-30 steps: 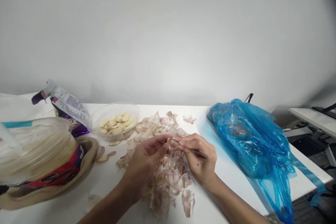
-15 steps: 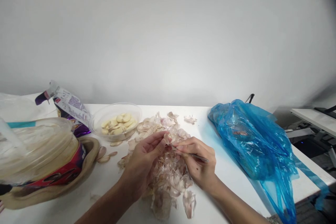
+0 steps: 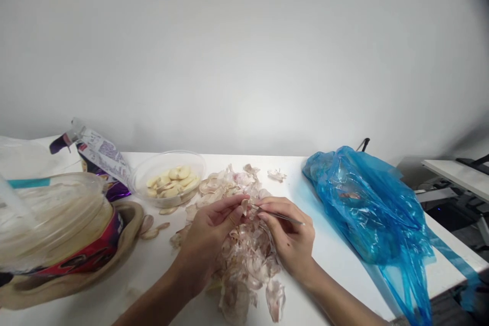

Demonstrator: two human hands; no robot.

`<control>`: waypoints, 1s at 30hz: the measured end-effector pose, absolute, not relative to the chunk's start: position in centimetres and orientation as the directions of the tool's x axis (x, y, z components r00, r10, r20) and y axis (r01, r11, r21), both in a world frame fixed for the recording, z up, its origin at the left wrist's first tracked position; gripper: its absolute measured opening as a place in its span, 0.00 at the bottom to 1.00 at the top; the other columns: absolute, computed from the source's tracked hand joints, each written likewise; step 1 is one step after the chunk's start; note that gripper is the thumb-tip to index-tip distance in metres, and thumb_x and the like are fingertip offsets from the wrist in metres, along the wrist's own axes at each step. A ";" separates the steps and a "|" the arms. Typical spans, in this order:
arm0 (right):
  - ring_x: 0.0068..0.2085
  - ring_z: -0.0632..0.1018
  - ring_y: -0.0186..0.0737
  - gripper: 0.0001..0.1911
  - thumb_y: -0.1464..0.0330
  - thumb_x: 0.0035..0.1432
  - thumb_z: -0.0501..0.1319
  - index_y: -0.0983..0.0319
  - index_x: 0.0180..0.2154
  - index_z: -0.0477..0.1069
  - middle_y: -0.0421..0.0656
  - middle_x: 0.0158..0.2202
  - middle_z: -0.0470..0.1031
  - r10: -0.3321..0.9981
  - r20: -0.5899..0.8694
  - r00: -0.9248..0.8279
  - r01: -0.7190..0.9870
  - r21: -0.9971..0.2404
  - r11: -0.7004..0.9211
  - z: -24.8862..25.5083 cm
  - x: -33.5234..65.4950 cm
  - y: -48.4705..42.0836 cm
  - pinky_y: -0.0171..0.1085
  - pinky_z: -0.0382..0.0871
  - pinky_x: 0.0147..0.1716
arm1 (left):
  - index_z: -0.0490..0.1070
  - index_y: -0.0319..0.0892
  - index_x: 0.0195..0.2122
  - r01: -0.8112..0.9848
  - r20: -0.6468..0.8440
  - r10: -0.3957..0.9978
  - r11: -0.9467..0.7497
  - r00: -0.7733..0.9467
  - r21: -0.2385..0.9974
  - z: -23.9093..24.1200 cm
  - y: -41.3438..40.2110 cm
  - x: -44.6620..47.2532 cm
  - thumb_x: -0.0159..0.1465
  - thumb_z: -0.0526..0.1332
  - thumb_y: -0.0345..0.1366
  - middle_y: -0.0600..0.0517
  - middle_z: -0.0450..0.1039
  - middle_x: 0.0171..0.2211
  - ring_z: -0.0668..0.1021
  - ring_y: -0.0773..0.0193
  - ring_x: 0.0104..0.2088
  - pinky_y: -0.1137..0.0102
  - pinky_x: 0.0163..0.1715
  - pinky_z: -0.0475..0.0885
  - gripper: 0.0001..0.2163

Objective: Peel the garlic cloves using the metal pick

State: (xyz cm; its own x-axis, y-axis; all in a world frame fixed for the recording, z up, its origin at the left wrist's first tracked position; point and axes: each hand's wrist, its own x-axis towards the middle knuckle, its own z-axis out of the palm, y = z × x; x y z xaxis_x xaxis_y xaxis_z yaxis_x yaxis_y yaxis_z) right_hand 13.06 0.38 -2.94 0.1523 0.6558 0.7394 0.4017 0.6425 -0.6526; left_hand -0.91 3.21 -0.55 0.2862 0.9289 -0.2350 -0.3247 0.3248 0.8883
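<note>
Above a loose heap of papery garlic skins (image 3: 246, 270), at the middle of the white table (image 3: 328, 270), a small garlic clove (image 3: 245, 206) sat pinched between the thumb and fingers of the left hand (image 3: 208, 229). It looked pale, with a brownish-pink tint, and the fingertips hid part of it, so how much skin it wore could not be told. The right hand (image 3: 290, 229) gripped a slim metal tool (image 3: 282, 216), fingers curled round it, the tip pointing at the clove and close beside it; whether they touched was too small to tell. Both hands covered parts of the heap. Beyond the left hand stood a clear plastic bowl (image 3: 138, 178) holding cream-yellow peeled cloves (image 3: 178, 175), and nearer the left lay a few cloves in their skins (image 3: 147, 226). A purple packet (image 3: 105, 158) leaned behind a large tub (image 3: 57, 224) with a red label, which filled the left side. On the right slumped a crumpled blue plastic bag (image 3: 362, 204), well apart from the clove.
</note>
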 end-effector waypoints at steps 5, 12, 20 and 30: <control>0.37 0.77 0.41 0.09 0.76 0.54 0.60 0.59 0.37 0.71 0.45 0.35 0.77 0.639 0.757 0.135 0.421 -0.627 0.655 -3.0 13.1 0.4 0.42 0.73 0.35 | 0.78 0.41 0.34 -0.287 -0.232 0.936 0.306 0.265 0.908 -0.5 3.4 -0.8 0.49 0.67 0.35 0.49 0.80 0.30 0.78 0.60 0.36 0.69 0.39 0.70 0.11; 0.38 0.77 0.40 0.12 0.78 0.53 0.60 0.59 0.39 0.71 0.44 0.36 0.77 0.623 0.776 0.099 0.429 -0.598 0.677 -2.9 13.2 0.3 0.41 0.74 0.36 | 0.78 0.42 0.35 -0.271 -0.217 0.938 0.290 0.269 0.918 -0.6 3.4 -0.8 0.50 0.66 0.34 0.50 0.81 0.32 0.77 0.59 0.40 0.68 0.43 0.68 0.11; 0.38 0.77 0.40 0.12 0.78 0.54 0.60 0.59 0.39 0.71 0.45 0.36 0.77 0.626 0.777 0.067 0.428 -0.589 0.685 -2.6 13.5 0.3 0.40 0.74 0.36 | 0.78 0.42 0.35 -0.253 -0.208 0.938 0.280 0.278 0.926 -0.5 3.2 -0.8 0.51 0.66 0.34 0.50 0.81 0.32 0.77 0.57 0.41 0.67 0.43 0.68 0.10; 0.36 0.78 0.40 0.09 0.78 0.54 0.60 0.62 0.36 0.71 0.46 0.34 0.77 0.632 0.775 0.016 0.405 -0.583 0.705 -2.6 13.8 0.6 0.39 0.74 0.33 | 0.79 0.42 0.33 -0.170 -0.116 0.956 0.166 0.271 0.971 -0.7 3.9 -1.0 0.51 0.65 0.31 0.51 0.81 0.33 0.78 0.59 0.38 0.69 0.41 0.70 0.08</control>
State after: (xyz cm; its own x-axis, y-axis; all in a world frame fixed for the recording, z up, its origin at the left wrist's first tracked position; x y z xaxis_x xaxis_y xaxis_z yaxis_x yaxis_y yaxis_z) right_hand 13.78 0.59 -2.56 0.0161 0.6316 0.7751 0.4046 0.7048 -0.5827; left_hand -1.04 3.89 -0.71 0.2709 0.9556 -0.1155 -0.1699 0.1656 0.9715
